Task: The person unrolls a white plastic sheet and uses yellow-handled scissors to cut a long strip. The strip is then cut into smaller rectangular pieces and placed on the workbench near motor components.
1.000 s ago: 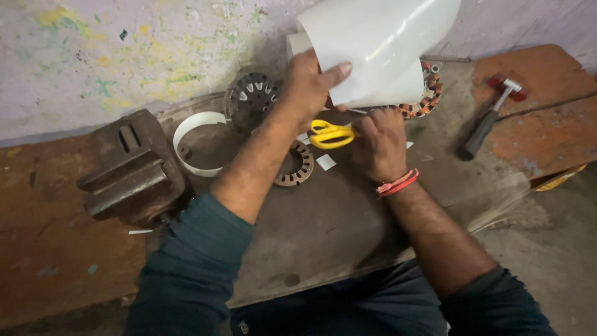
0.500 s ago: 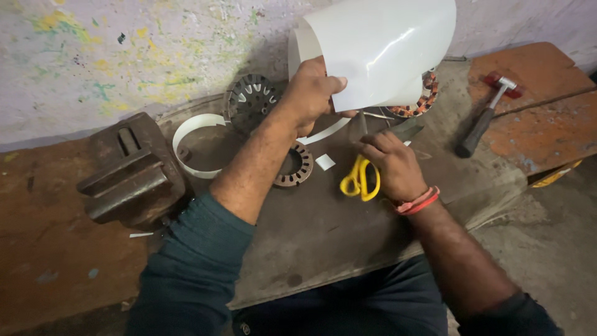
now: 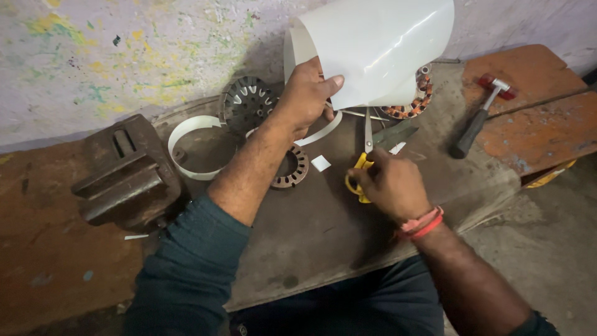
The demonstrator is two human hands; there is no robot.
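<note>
My left hand [image 3: 308,93] grips the lower left edge of a large curved white plastic sheet [image 3: 385,43] and holds it up above the workbench. My right hand [image 3: 388,183] is closed around the yellow handles of a pair of scissors [image 3: 365,155]. The blades point up and meet the sheet's bottom edge. A narrow white strip [image 3: 320,134] curls down from the sheet below my left hand. A small white offcut [image 3: 321,163] lies on the metal plate [image 3: 311,236] between my hands.
A heavy iron vise [image 3: 127,174] stands at left, beside a loop of white strip [image 3: 189,146]. Slotted metal motor rings [image 3: 247,99] [image 3: 292,168] lie behind my left forearm. A copper-wound stator [image 3: 415,102] sits behind the sheet. A red-headed hammer [image 3: 482,115] rests on the wooden bench at right.
My right hand has turned the scissors from lying sideways to blades pointing up at the sheet's lower edge. The left hand keeps its hold on the sheet.
</note>
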